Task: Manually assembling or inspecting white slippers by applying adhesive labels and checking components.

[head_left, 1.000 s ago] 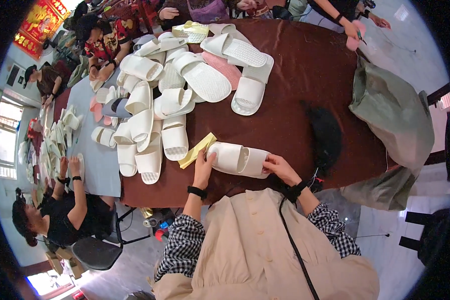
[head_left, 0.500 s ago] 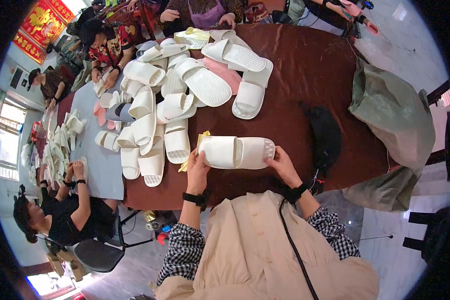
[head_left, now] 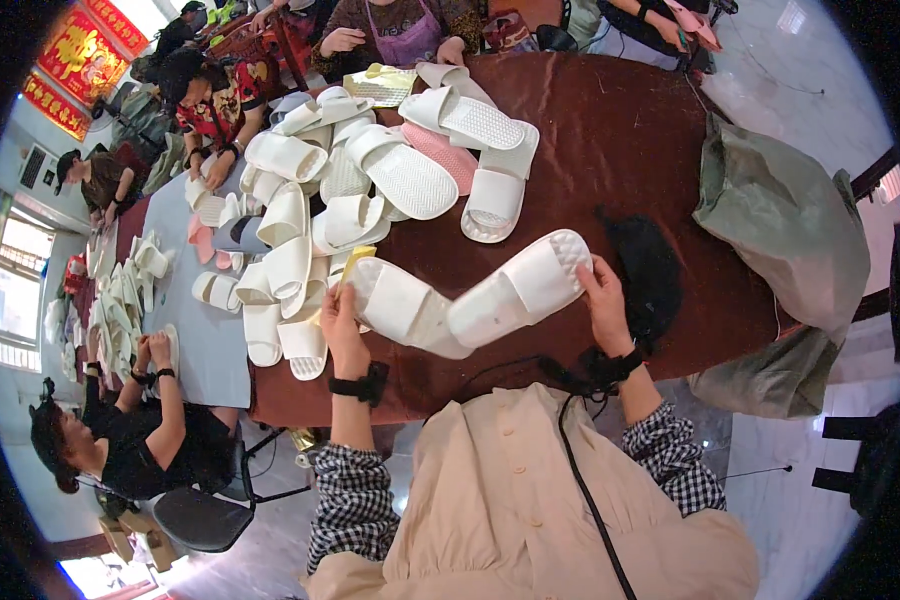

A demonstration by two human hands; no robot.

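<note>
Two white slippers are held up just on the wearer's side of the heap of slippers (head_left: 345, 175) and a little to its right, forming a shallow V. The left hand (head_left: 342, 325) grips the outer end of the first slipper (head_left: 402, 298), thumb and fingers closed on its edge. The right hand (head_left: 605, 300) pinches the outer end of the second slipper (head_left: 520, 290) in the same way. The two inner ends meet at the bottom of the V, the second seeming to overlap the first. A yellow strip (head_left: 358, 262) shows beside the left hand, toward the heap (whether the fingers hold it too, I cannot tell).

The heap, mostly white with a pink slipper (head_left: 440, 158) in it, lies on the brown-covered tabletop (head_left: 610, 140). Right of the heap is a black object (head_left: 645, 270); farther right hangs a grey-green sack (head_left: 770, 220). Beyond the heap stands a person in a purple apron (head_left: 405, 35).
</note>
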